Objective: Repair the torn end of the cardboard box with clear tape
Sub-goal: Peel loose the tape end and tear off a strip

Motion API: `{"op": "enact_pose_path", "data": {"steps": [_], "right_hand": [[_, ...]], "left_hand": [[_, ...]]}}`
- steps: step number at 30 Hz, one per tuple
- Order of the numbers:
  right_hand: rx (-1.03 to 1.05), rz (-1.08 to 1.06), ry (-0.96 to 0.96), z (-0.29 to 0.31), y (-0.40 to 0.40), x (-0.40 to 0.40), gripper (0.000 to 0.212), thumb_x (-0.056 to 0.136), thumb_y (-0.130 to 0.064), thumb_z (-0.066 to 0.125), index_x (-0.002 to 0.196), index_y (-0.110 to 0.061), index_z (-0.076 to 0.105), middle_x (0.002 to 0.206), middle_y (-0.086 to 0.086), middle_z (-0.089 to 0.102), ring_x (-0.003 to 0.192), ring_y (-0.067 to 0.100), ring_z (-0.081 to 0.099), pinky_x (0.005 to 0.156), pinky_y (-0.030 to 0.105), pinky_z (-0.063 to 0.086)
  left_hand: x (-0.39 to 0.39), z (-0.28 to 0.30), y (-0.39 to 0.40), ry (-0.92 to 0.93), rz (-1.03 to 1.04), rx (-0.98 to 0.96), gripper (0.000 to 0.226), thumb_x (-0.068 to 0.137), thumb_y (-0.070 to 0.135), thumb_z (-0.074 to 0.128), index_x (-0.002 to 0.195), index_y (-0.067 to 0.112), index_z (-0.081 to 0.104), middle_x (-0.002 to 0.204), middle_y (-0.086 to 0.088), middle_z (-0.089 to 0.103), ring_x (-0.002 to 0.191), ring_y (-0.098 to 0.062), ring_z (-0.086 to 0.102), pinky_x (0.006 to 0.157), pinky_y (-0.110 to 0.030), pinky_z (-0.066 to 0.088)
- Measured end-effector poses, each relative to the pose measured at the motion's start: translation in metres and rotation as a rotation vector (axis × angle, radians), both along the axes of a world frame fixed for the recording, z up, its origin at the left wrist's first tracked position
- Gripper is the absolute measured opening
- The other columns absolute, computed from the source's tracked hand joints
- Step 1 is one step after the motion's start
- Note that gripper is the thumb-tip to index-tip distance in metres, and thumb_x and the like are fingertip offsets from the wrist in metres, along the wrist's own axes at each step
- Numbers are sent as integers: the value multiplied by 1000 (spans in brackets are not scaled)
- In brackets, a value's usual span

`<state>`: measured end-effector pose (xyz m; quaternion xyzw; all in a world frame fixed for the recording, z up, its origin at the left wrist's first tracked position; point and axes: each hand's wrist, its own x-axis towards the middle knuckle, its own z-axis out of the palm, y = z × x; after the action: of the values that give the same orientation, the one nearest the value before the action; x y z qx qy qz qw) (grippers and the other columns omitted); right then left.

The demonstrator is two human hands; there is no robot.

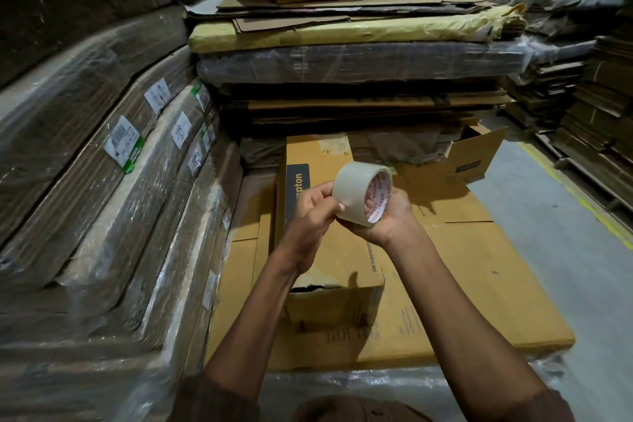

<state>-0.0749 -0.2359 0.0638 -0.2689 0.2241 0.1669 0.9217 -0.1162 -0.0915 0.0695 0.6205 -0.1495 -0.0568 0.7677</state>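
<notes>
Both hands up over the cardboard box (329, 250): right hand (388, 216) cradling the tape roll (359, 193), left hand (313, 212) picking at its face (hunting the loose end, probably). Below, torn end (318, 288) gaping, untaped. Barely started.

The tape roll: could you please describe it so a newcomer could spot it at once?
Start at the long cardboard box lying lengthwise ahead of the person, its near end torn. Above its middle, both hands meet: the right hand cradles the tape roll while the left hand picks at its rim. It is the only round, pale translucent thing, with red print inside its core.
</notes>
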Motion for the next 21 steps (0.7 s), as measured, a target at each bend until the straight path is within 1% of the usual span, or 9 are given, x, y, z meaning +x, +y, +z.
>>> {"op": "enact_pose_path", "data": {"steps": [2,5,6,8,10,12,14,17,21], "right_hand": [[6,-3,20,-2,1,0,20,78,-28,48,90,-15,59,85,7,47,74,26,51,73,34,50],[-56,19,32,0,1,1,19,70,-24,52,87,-17,56,87,4,43,73,23,44,77,32,41],[-63,32,43,1,-1,1,17,71,-25,53,86,-16,55,87,4,42,73,23,44,77,32,40],[-57,67,49,11,-7,-1,18,80,-31,54,86,-15,58,88,5,45,73,22,44,77,31,38],[-106,129,38,18,-13,-4,42,97,-46,44,101,-9,65,95,11,58,80,24,55,72,33,49],[-136,213,1,28,-17,-6,58,104,-54,32,119,-8,64,102,18,67,88,29,63,67,37,58],[-173,279,-49,38,-17,-8,60,106,-54,28,124,-8,63,102,20,71,88,30,66,64,38,60],[-275,313,-97,46,-18,-9,56,107,-50,29,120,-6,61,97,19,74,83,31,71,64,41,61],[-362,366,-210,53,-26,-15,50,107,-44,41,136,-5,53,128,23,64,93,32,73,68,41,63]], "left_hand": [[-3,2,0,-21,-5,42,32,86,8,48,109,10,71,96,-10,69,94,-17,61,82,-29,49],[-4,5,1,-60,38,160,44,87,10,50,129,3,59,95,9,70,80,4,61,70,-12,47],[-3,4,4,-69,79,204,55,87,15,54,142,7,51,108,7,69,90,4,63,75,-15,49],[2,-1,15,-160,195,334,84,86,23,66,159,31,24,143,6,50,124,-6,54,96,-37,53],[7,-1,27,-370,274,529,93,83,24,71,155,50,19,157,10,25,142,-14,35,106,-51,47],[10,5,34,-607,281,681,77,82,23,69,148,48,39,160,7,17,144,-18,28,111,-46,41],[13,11,35,-711,216,782,55,81,25,62,135,36,57,159,3,24,144,-20,30,110,-38,39],[15,7,38,-696,160,862,44,80,31,58,123,23,59,143,1,50,135,-18,43,104,-41,47],[15,-4,42,-581,214,789,27,79,38,61,103,27,57,110,1,58,107,-14,55,83,-33,52]]}}
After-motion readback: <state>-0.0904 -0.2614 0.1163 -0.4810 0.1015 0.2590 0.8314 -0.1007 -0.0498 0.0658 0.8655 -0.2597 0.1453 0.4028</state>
